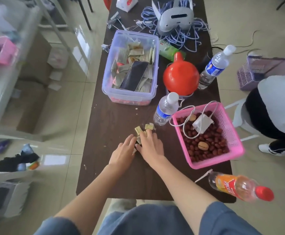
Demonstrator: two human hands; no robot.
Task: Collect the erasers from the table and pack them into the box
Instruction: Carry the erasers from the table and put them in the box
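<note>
Small yellowish wrapped erasers lie in a loose cluster on the dark brown table; another eraser sits just right of it. My left hand and my right hand lie flat on the table side by side, palms down, fingers over the near part of the cluster; some erasers show between them. Whether either hand grips one is hidden. The clear lilac plastic box stands farther back, holding several erasers and a dark phone.
A pink basket of red dates with a white charger sits right of my hands. Two water bottles, a red funnel-like object, a headset with blue cords, and an orange drink bottle at the table's right edge. A person stands at right.
</note>
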